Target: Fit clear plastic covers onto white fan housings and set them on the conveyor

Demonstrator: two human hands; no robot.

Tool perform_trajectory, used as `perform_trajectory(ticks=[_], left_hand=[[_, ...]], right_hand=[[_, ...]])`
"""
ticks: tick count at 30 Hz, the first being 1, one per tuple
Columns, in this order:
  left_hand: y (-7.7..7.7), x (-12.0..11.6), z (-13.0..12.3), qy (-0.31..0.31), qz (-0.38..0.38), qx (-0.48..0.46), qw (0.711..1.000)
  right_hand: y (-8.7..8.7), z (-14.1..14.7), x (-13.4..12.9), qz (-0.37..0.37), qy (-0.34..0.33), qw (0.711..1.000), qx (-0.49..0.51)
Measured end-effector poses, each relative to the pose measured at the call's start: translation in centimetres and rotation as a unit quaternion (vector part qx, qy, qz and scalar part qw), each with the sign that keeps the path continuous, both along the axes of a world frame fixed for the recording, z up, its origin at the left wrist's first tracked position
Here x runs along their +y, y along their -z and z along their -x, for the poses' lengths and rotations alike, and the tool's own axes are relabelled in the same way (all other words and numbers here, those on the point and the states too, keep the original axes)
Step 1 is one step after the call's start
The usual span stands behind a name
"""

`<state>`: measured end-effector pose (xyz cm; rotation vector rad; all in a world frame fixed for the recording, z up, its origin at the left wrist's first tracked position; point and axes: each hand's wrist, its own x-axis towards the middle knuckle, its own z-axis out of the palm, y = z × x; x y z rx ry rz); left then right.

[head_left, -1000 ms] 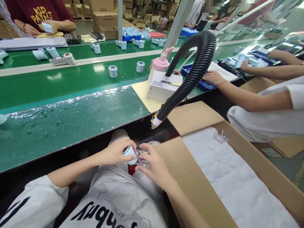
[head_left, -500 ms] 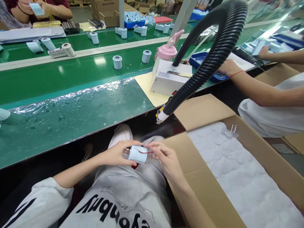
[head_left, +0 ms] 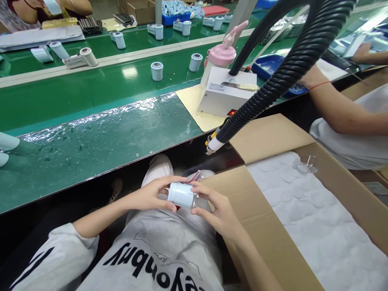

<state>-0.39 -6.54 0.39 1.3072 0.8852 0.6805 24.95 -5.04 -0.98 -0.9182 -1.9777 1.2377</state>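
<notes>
A light blue cylinder [head_left: 181, 195] with a clear part at its right end lies sideways between my hands, above my lap. My left hand [head_left: 157, 193] wraps round its left end, thumb below and fingers on top. At the right end, the fingers and thumb of my right hand [head_left: 214, 204] grip the clear part and the cylinder's edge. Thin red and dark wires [head_left: 194, 176] stick up from the top of the cylinder.
A black corrugated hose [head_left: 260, 103] arches from a white box [head_left: 226, 91] on the bench. An open carton [head_left: 260, 226] with white padding stands at the right. Cylinders [head_left: 157, 71] stand on the green belt [head_left: 115, 87]. Another person's arm [head_left: 333, 101] is at the right.
The cylinder has been turned, so its wires now rise from the top instead of crossing its front. My right hand has moved from the wires to the clear end. The view has shifted slightly.
</notes>
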Motion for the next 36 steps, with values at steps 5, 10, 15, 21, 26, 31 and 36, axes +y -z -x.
perform_trajectory(ticks=[5, 10, 15, 21, 26, 31, 36], left_hand=[[-0.1, -0.1, 0.2, 0.015, -0.042, 0.022, 0.999], [0.0, -0.3, 0.3, 0.023, -0.070, 0.037, 0.997], [-0.1, -0.3, 0.4, 0.028, -0.112, 0.053, 0.992], [-0.1, -0.3, 0.6, 0.041, -0.164, 0.059, 0.984], [0.1, -0.5, 0.7, 0.043, -0.169, 0.064, 0.983], [0.4, -0.6, 0.9, 0.048, -0.187, 0.059, 0.979], [0.6, -0.6, 0.9, 0.051, -0.192, 0.051, 0.979]], right_hand=[[-0.4, 0.3, 0.0, 0.087, -0.003, 0.995, 0.049], [-0.8, 0.8, 0.0, 0.165, 0.003, 0.983, 0.076], [-0.6, 1.0, -0.1, 0.234, 0.017, 0.968, 0.089], [-0.4, 1.6, 0.1, 0.283, 0.015, 0.952, 0.119], [-0.6, 2.2, 0.1, 0.348, 0.017, 0.928, 0.132], [0.2, 2.6, -0.3, 0.409, 0.035, 0.901, 0.137], [1.0, 3.1, -0.5, 0.450, 0.025, 0.880, 0.153]])
